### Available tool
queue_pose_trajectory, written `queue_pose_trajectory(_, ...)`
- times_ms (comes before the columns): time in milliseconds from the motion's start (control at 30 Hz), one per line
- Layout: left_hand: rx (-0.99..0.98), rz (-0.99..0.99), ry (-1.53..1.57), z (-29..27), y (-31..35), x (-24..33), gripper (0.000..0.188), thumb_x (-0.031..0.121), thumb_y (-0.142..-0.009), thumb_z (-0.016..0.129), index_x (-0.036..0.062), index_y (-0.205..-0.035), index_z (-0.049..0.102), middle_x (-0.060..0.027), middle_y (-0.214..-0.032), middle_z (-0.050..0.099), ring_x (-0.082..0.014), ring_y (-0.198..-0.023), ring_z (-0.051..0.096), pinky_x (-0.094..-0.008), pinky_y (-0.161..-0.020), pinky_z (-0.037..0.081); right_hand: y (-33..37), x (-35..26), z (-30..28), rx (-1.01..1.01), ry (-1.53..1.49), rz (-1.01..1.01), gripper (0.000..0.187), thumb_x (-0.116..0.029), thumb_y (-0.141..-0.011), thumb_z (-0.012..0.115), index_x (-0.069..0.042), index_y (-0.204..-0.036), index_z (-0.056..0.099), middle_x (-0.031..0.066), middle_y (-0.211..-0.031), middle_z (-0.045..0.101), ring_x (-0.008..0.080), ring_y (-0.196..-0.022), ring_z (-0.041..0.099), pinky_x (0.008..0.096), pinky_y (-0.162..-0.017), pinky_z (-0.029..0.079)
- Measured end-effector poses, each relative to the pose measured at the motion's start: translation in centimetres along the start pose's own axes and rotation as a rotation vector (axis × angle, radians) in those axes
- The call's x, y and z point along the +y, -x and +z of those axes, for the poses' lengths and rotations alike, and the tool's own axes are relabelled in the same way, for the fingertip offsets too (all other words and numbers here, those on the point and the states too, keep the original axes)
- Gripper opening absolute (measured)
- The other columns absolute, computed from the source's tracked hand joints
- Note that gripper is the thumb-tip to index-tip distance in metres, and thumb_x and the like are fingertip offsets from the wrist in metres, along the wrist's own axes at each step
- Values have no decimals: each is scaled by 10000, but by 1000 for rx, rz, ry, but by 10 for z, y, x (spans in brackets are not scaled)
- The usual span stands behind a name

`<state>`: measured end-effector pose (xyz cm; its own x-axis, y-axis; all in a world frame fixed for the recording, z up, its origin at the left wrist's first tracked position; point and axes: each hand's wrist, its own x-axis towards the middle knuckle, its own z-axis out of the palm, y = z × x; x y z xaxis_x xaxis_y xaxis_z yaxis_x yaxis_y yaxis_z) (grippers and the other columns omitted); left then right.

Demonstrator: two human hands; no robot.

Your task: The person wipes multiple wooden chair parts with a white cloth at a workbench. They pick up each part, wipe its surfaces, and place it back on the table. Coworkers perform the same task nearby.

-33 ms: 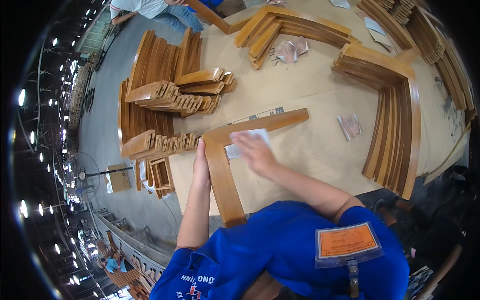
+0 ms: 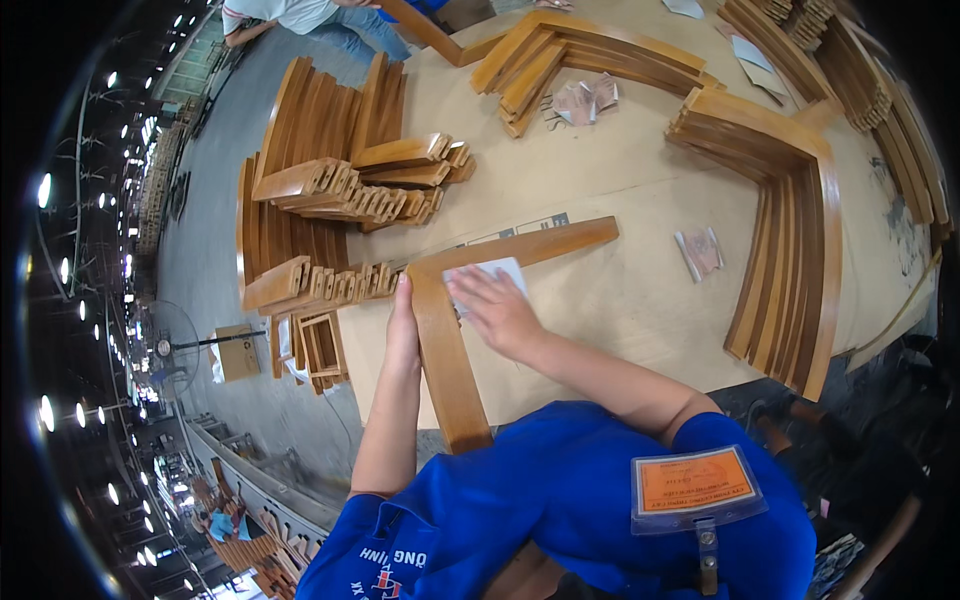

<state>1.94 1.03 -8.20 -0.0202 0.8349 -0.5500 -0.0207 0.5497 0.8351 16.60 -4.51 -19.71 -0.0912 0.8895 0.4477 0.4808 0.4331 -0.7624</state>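
Note:
An L-shaped wooden frame piece lies in front of me, one leg toward my body and the other reaching right across the table. My left hand is closed on the left edge near its corner, the thumb up along the side; most fingers are hidden. Beneath my right hand is a white sheet that looks like sandpaper. The fingers lie over it, fairly flat, pressing it at the inner side of the corner. How the sheet meets the wood is partly hidden by the hand.
Stacked L-shaped wooden pieces stand at the left, with more stacks at the right and far side. Crumpled sheets lie on the cardboard-covered table. Another person stands at the far left, beyond the table.
My right hand has slid slightly left, toward the corner of the wooden piece, taking the white sheet along. My left hand and the wooden piece stay in place.

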Motion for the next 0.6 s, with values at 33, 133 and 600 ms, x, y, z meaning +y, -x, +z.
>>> queue_pose_trajectory(33, -3, 63, -23, 1, 2, 1, 623, 618, -917, 381, 33, -1013, 570, -118, -803, 630, -213, -652, 620, -335, -594, 519, -1, -5, -2, 11, -7, 55, 469, -151, -869, 566, -111, -1331, 499, 62, -1409, 459, 272, -1325, 392, 518, -1059, 306)
queue_pose_trajectory(133, -142, -32, -103, -4, 4, 5, 628, 618, -915, 391, 31, -1023, 586, -107, -798, 642, -209, -659, 626, -334, -604, 524, -3, -6, -18, 25, 44, 63, 458, -155, -880, 554, -147, -1335, 500, 53, -1421, 446, 288, -1348, 355, 541, -1061, 284)
queue_pose_trajectory(600, -158, -80, -16, -17, -17, -2, 696, 648, -925, 301, 11, -977, 576, -116, -769, 614, -215, -649, 616, -332, -611, 520, 41, 107, -23, 77, 37, 285, 408, -106, -903, 506, -62, -1308, 521, 104, -1370, 498, 323, -1319, 389, 426, -1082, 303)
